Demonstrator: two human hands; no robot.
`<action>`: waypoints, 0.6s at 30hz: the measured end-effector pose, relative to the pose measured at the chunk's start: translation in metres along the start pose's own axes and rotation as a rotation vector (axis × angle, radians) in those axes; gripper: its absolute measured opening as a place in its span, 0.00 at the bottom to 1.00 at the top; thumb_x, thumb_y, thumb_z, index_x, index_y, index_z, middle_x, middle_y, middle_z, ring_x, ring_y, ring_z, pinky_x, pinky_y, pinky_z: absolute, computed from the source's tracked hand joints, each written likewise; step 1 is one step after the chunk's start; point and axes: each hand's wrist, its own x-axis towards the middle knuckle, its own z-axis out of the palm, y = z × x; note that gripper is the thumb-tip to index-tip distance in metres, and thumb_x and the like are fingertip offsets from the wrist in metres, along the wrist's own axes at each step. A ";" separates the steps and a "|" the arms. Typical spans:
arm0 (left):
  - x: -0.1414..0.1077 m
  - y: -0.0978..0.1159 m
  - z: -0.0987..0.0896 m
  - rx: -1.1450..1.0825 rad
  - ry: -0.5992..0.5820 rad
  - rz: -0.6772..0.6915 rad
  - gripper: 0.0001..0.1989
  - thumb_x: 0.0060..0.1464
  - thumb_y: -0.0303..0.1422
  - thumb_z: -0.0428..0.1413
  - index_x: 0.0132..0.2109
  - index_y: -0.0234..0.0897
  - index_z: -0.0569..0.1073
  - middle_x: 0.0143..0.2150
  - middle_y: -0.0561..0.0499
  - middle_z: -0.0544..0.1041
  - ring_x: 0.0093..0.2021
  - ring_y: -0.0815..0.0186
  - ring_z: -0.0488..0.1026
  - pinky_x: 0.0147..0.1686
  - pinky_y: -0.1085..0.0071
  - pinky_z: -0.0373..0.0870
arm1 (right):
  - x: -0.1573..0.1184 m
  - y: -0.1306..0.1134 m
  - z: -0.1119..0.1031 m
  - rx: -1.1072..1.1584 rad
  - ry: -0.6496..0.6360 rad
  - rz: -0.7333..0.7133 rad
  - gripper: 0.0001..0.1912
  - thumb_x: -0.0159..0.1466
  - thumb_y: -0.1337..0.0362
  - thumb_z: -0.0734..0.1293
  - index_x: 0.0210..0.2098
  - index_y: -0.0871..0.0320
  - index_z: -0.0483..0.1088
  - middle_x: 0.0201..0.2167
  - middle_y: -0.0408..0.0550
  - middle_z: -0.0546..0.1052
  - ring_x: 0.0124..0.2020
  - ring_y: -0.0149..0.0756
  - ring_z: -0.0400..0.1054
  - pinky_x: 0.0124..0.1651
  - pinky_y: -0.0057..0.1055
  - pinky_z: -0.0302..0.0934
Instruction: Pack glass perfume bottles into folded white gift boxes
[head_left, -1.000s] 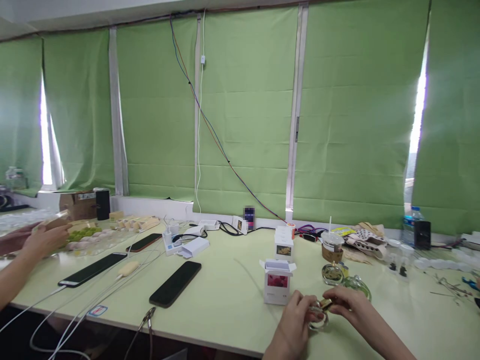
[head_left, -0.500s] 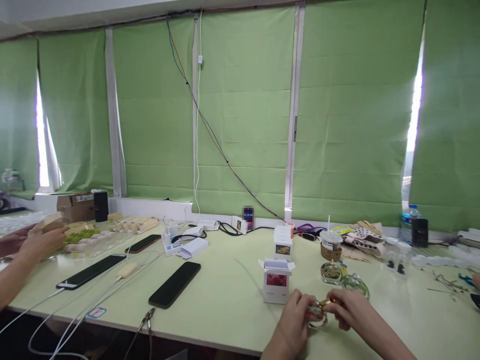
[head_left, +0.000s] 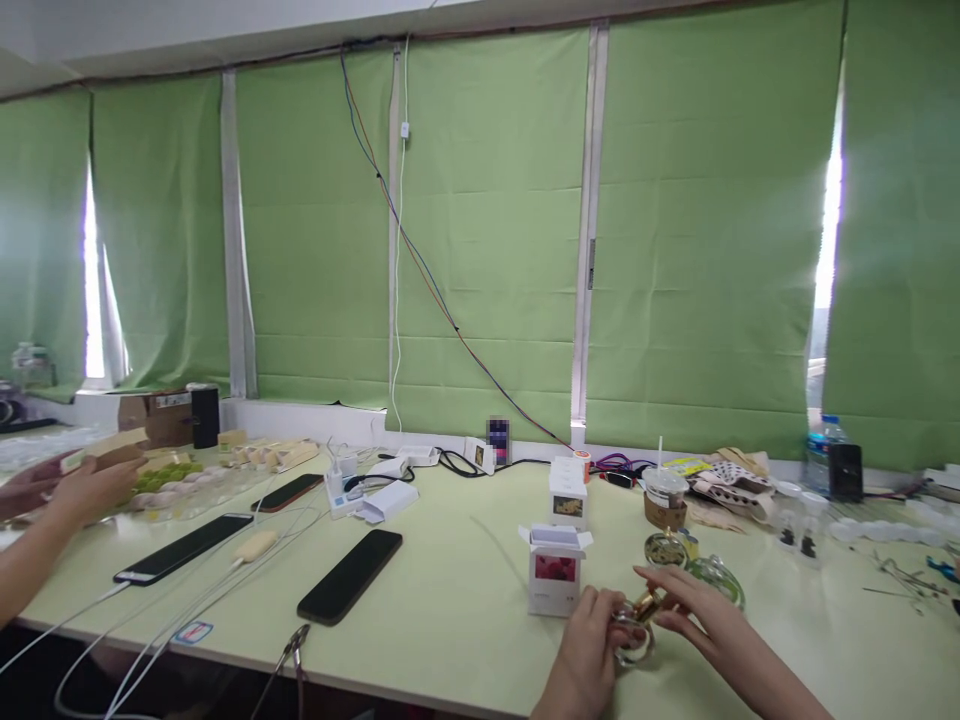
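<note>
My left hand (head_left: pixel 581 650) is closed around a small clear, rounded glass bottle (head_left: pixel 634 652), held low over the table's front edge. A gold cap (head_left: pixel 646 604) sits at the bottle's top, tilted up to the right. The thumb and fingers of my right hand (head_left: pixel 701 612) are on this cap, the forefinger stretched over it. Just left of my hands stands an open white box (head_left: pixel 553 590) with a red flower picture and its flaps up. Beyond my right hand are a round glass bottle with dark contents (head_left: pixel 665 547) and a green-tinted glass one (head_left: pixel 718 580).
Another white box (head_left: pixel 568 497) stands behind the open one. Phones (head_left: pixel 351 577), white cables and a power strip (head_left: pixel 343 500) lie to the left. A lidded cup (head_left: pixel 664 497) stands back right. At far left, another person's hands (head_left: pixel 97 485) hold a pale carton piece.
The fingers of my right hand have lifted and straightened over the gold cap, which shows more plainly. My left hand keeps the bottle in about the same place.
</note>
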 end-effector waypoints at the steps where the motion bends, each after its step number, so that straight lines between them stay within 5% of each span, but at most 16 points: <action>1: 0.000 0.000 0.000 -0.001 -0.005 -0.002 0.20 0.53 0.18 0.46 0.52 0.37 0.66 0.45 0.46 0.68 0.46 0.62 0.68 0.48 0.68 0.64 | 0.000 0.001 0.000 0.008 -0.011 -0.027 0.16 0.62 0.62 0.59 0.46 0.53 0.72 0.44 0.50 0.77 0.39 0.38 0.72 0.44 0.29 0.64; 5: -0.001 -0.001 0.000 -0.008 -0.016 -0.005 0.20 0.52 0.19 0.47 0.51 0.37 0.67 0.46 0.46 0.68 0.46 0.62 0.67 0.49 0.68 0.63 | 0.002 0.001 0.003 -0.068 -0.013 -0.038 0.12 0.60 0.67 0.59 0.35 0.54 0.74 0.34 0.48 0.77 0.36 0.38 0.72 0.39 0.29 0.63; 18: -0.002 -0.005 0.001 -0.040 0.023 0.025 0.20 0.52 0.19 0.47 0.51 0.38 0.67 0.47 0.47 0.69 0.47 0.63 0.67 0.50 0.68 0.62 | 0.005 0.004 0.013 -0.061 0.010 0.008 0.17 0.64 0.61 0.55 0.37 0.59 0.73 0.33 0.51 0.74 0.26 0.34 0.72 0.33 0.28 0.65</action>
